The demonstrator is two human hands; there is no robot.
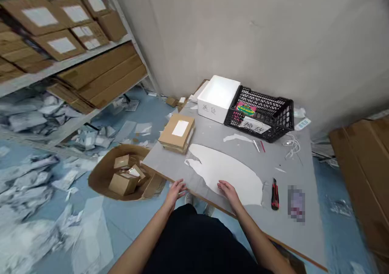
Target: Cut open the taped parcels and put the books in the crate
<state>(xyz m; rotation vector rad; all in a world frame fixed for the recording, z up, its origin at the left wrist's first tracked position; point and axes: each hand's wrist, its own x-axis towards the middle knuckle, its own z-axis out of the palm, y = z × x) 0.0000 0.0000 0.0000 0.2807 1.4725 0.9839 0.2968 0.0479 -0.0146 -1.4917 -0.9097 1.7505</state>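
**Q:** Since we're going left to right, what's at the far left?
**A:** A metal shelf (pixel 60 65) loaded with flat cardboard boxes, and grey plastic mailing bags (pixel 27 189) scattered on the floor.

**Q:** Next?
**A:** A torn cardboard carton (pixel 100 180) on the floor, small brown boxes (pixel 123 183) inside, just off the desk's left edge.

**Q:** Hands?
**A:** Left hand (pixel 175 193) sits at the near edge of the grey desk (pixel 291 241), fingers spread, holding nothing. Right hand (pixel 229 195) lies open on a white patch (pixel 225 176) on the desk top, also holding nothing. The two are apart, neither clamped.

**Q:** What's around them?
**A:** Beyond the left hand, a stack of brown boxes (pixel 178 133). At the back by the wall, a white foam box (pixel 217 97) beside a black plastic crate (pixel 261 112). Right of the patch, a red-and-black utility knife (pixel 275 193), then a blurred object (pixel 296 203), can't tell what.

**Q:** Edges and room?
**A:** The near edge runs right in front of the body. Grey desk top lies between the patch and the crate. Past the right edge, flattened cardboard (pixel 361 176) leans by the wall.
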